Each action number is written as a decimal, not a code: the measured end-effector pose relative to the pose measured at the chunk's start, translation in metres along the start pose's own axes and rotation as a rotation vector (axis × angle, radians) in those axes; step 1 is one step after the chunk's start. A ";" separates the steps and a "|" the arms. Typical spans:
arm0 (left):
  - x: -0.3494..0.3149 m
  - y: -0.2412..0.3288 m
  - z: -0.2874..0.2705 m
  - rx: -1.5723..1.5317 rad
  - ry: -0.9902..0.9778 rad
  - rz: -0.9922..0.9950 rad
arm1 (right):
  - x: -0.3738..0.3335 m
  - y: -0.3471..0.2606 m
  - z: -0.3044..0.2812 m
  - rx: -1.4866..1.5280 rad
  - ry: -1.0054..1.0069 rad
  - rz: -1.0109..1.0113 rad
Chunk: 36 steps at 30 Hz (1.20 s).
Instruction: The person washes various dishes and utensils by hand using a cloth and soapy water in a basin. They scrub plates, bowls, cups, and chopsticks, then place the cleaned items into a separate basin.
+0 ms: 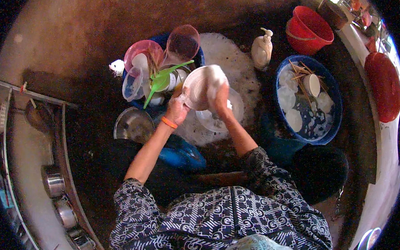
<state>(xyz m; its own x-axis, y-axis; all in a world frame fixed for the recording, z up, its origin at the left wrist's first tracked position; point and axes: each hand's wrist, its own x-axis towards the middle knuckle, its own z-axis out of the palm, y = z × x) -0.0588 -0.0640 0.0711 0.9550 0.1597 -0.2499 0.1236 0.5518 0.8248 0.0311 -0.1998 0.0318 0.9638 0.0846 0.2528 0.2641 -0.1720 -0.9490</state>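
In front of me, my left hand [177, 109] grips the lower left rim of a pale round bowl [196, 88], which is tilted toward me. An orange band circles that wrist. Against the bowl's right side, my right hand [220, 99] presses a white, foamy thing, blurred, perhaps a sponge. Below the hands sits a clear basin [234, 109] on foam-covered ground. Just left, a blue tub [202, 56] holds piled dishes: a pink bowl [143, 51], a clear pink container [183, 41] and a bright green long-handled utensil [164, 76].
At right, a blue basin [333, 124] of water contains white dishes, a cup and wooden sticks. Behind it stands a red bucket [309, 33], with a pump bottle [262, 49] to its left. A metal bowl [133, 124] lies near my left forearm. Steel pots [54, 181] line a rack at left.
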 end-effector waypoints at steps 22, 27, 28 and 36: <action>0.000 0.008 0.020 -0.032 -0.012 -0.004 | -0.016 -0.032 0.003 0.036 -0.087 -0.203; -0.006 0.013 0.022 0.066 0.000 0.008 | 0.021 0.013 -0.012 -0.091 0.228 -0.255; -0.007 0.014 0.021 0.017 -0.044 0.029 | 0.029 0.024 -0.020 -0.093 0.249 -0.238; 0.003 0.023 0.013 0.122 -0.030 0.000 | 0.039 0.038 -0.063 0.380 0.125 0.152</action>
<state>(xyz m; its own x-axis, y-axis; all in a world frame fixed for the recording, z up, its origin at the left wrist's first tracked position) -0.0494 -0.0616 0.0956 0.9624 0.1343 -0.2361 0.1535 0.4480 0.8808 0.0813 -0.2646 0.0175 0.9939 -0.0379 0.1034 0.1090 0.2029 -0.9731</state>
